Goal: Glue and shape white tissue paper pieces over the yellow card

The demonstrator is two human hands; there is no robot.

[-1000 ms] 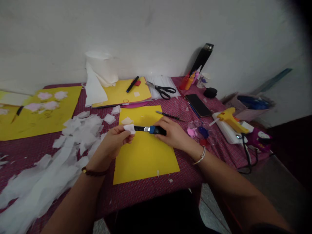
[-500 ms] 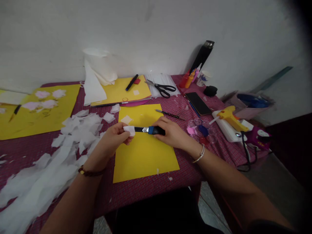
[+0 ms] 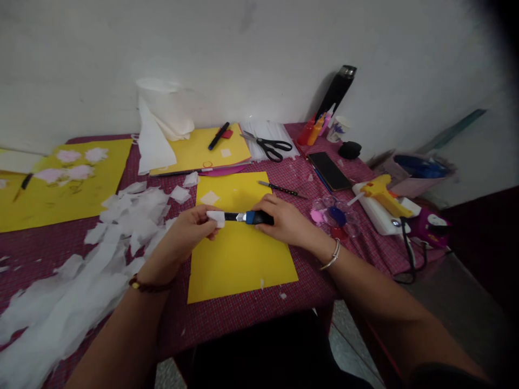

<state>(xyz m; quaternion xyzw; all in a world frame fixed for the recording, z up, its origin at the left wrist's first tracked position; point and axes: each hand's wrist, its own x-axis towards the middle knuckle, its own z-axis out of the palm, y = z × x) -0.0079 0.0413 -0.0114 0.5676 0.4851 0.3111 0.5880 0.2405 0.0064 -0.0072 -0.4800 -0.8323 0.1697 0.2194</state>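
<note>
Between both hands, level above a yellow sheet (image 3: 243, 259), lies what looks like a utility knife (image 3: 253, 217), with a black and blue handle, a silver collar and a long dark blade-like strip. My right hand (image 3: 281, 219) is closed around the handle end. In my left hand (image 3: 192, 229) a small white paper piece (image 3: 217, 218) is pinched at the other end of the strip. Whether it wraps round the strip or only lies against it I cannot tell. Left of my left hand is a heap of torn white paper (image 3: 130, 216).
Scissors (image 3: 270, 146), a black marker (image 3: 219, 136) and a thin brush (image 3: 281, 189) lie behind the hands. To the right are a paint palette (image 3: 336, 217), a phone (image 3: 330, 171) and a yellow glue gun (image 3: 383, 195). A yellow sheet with pinkish paper flowers (image 3: 79, 173) lies far left.
Almost nothing differs. The hands keep the same hold on the knife and paper, and the whole view has shifted very slightly.
</note>
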